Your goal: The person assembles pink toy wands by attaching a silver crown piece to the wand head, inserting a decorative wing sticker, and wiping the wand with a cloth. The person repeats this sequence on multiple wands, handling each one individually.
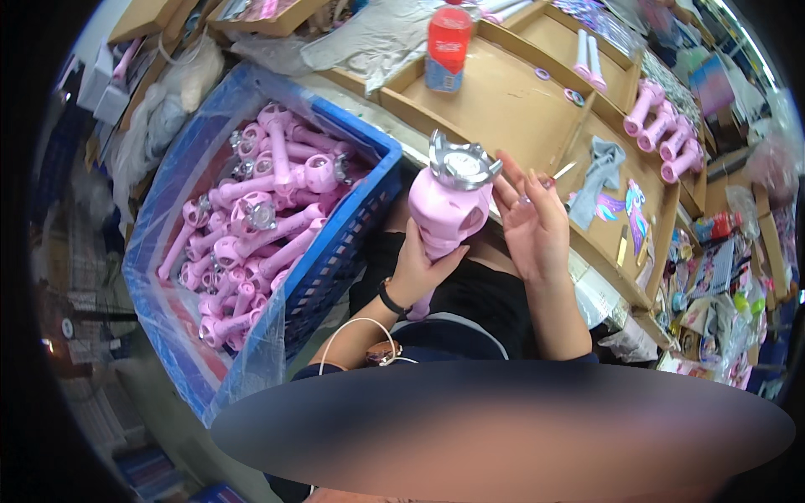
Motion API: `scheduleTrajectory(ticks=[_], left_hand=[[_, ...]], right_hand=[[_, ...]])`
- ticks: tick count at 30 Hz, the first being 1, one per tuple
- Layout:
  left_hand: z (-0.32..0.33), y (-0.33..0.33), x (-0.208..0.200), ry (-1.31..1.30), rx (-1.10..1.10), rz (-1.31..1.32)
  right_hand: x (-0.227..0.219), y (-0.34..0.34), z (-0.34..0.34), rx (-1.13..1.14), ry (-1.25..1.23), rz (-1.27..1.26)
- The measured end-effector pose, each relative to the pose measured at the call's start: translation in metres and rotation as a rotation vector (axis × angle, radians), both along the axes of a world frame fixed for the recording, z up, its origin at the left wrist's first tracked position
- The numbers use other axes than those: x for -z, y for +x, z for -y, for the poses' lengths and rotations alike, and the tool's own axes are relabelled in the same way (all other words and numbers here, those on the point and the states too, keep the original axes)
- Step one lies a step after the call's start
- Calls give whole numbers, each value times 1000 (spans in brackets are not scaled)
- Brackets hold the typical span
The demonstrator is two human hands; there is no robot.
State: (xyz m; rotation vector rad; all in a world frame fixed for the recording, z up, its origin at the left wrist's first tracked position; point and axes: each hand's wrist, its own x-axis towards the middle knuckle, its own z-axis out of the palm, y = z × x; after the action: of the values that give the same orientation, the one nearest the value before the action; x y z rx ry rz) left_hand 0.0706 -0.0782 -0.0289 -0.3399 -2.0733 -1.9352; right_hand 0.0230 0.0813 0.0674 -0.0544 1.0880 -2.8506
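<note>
My left hand is wrapped round a pink toy wand and holds it upright in front of me. The wand has a wide rounded head with cut-out openings, topped by a silver crown-shaped piece. Beside the head, my right hand has its palm turned up and its fingers apart, slightly bent. A small tool with a thin metal blade and a reddish end shows just behind those fingers. Whether it lies in the tray or rests against the hand, I cannot tell.
A blue plastic crate lined with clear film holds several similar pink wands at left. Ahead, a cardboard tray carries a red-capped bottle, a grey cloth and winged decorations. Pink handles lie at far right.
</note>
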Motion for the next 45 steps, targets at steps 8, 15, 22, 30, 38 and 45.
scheduleTrajectory(ticks=[8, 15, 22, 30, 38, 45], left_hand=[[63, -27, -35, 352, 276, 169], [90, -31, -46, 740, 414, 138], [121, -44, -35, 1021, 215, -107], [111, -24, -36, 858, 244, 122], [68, -9, -46, 787, 314, 200], [64, -48, -70, 812, 154, 17]], right_hand=[[77, 54, 52, 49, 703, -364], [113, 94, 83, -197, 926, -348], [122, 97, 99, -198, 984, -520], [113, 102, 94, -72, 1148, -522], [114, 115, 54, -30, 1141, -524], [97, 109, 14, -475, 418, -141]])
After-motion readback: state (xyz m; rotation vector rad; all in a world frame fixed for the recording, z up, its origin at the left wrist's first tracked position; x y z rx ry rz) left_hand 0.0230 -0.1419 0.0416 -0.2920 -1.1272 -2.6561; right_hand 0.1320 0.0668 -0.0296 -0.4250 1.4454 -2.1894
